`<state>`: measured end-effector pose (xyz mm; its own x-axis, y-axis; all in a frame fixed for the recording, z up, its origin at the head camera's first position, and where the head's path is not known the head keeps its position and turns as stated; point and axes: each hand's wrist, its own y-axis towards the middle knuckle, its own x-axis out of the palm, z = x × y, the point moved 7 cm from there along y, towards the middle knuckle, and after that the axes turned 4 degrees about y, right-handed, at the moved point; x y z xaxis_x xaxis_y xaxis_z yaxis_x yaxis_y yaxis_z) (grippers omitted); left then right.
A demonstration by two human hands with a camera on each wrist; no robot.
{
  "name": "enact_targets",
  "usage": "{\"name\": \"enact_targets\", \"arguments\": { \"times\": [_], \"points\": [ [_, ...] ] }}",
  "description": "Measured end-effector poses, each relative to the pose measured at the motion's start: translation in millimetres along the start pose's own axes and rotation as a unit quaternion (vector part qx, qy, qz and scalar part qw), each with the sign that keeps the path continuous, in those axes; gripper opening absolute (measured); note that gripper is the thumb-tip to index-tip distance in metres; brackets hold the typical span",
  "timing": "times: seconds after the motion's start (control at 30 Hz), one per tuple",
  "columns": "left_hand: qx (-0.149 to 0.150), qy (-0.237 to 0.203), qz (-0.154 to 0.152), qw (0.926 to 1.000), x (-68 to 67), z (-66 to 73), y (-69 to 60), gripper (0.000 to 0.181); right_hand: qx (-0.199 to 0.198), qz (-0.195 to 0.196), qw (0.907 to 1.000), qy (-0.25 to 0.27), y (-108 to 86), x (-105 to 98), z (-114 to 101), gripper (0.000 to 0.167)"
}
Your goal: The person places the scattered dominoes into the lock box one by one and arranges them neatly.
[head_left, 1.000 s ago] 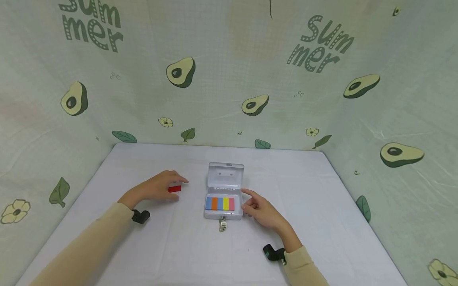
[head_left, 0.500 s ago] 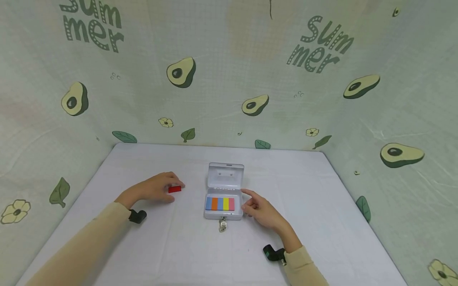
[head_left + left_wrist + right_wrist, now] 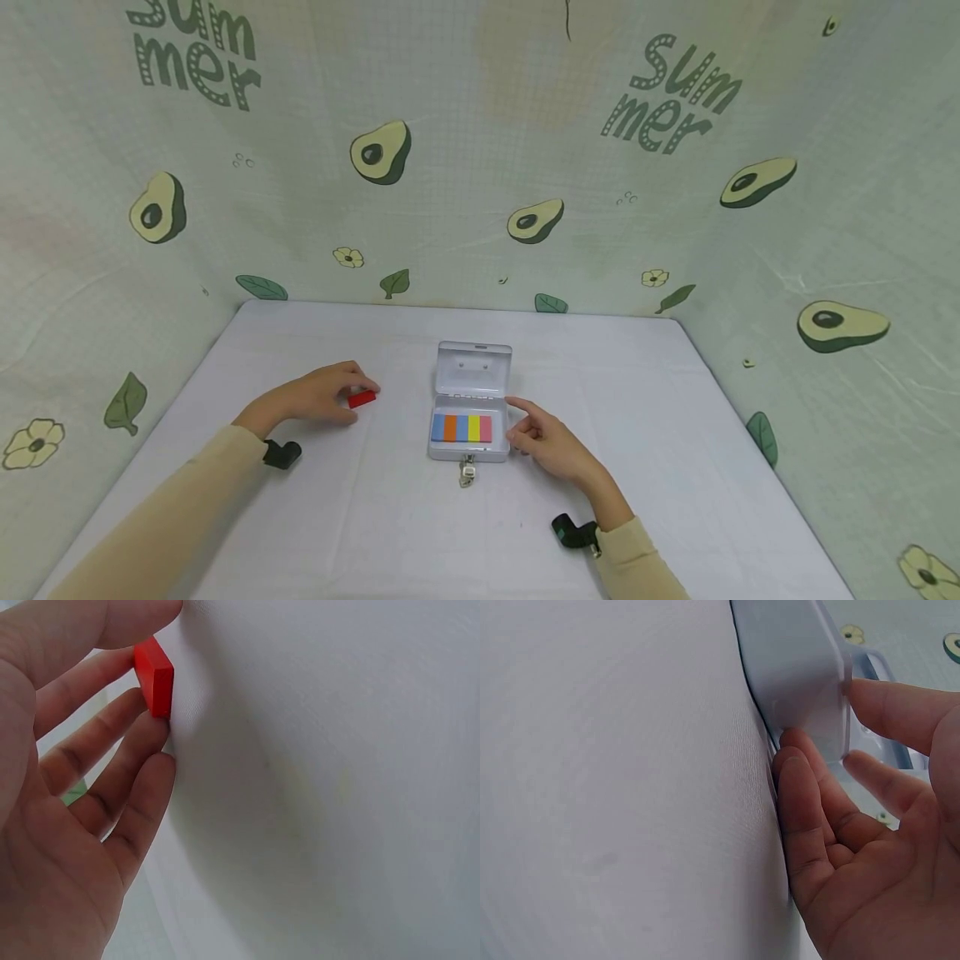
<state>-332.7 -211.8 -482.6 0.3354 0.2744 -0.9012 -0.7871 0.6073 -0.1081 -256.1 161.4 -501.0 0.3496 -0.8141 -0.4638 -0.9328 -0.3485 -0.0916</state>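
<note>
A small red block lies on the white cloth left of the box. My left hand is around it. In the left wrist view, the fingers touch the far side of the red block, while the thumb stays apart from it. A pale grey hinged box stands with its lid raised. Inside lies a row of coloured blocks in blue, orange, yellow and pink. My right hand rests against the box's right side, thumb and fingertips at the wall and rim.
A metal clasp with what looks like a small lock or keys hangs from the box's front. The raised lid stands at its back. Fabric walls with avocado prints enclose the table on the back and both sides.
My left hand has drawn back a little to the left, with its fingers bending in. The red block has shifted slightly left and turned. My right hand and the box have stayed put.
</note>
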Motion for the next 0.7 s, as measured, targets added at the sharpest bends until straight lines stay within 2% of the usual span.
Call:
{"name": "enact_targets", "arguments": {
  "times": [0.37,0.7],
  "points": [
    [-0.007,-0.022,-0.007,0.9997,-4.3,-1.9,-5.5,0.052,0.002,-0.001,1.0,0.002,0.2,0.3,-0.5,0.058],
    [-0.004,-0.034,-0.007,0.9994,-1.8,-7.5,-6.8,0.05,0.0,-0.006,1.0,0.008,1.4,0.6,0.6,0.058]
  ]
}}
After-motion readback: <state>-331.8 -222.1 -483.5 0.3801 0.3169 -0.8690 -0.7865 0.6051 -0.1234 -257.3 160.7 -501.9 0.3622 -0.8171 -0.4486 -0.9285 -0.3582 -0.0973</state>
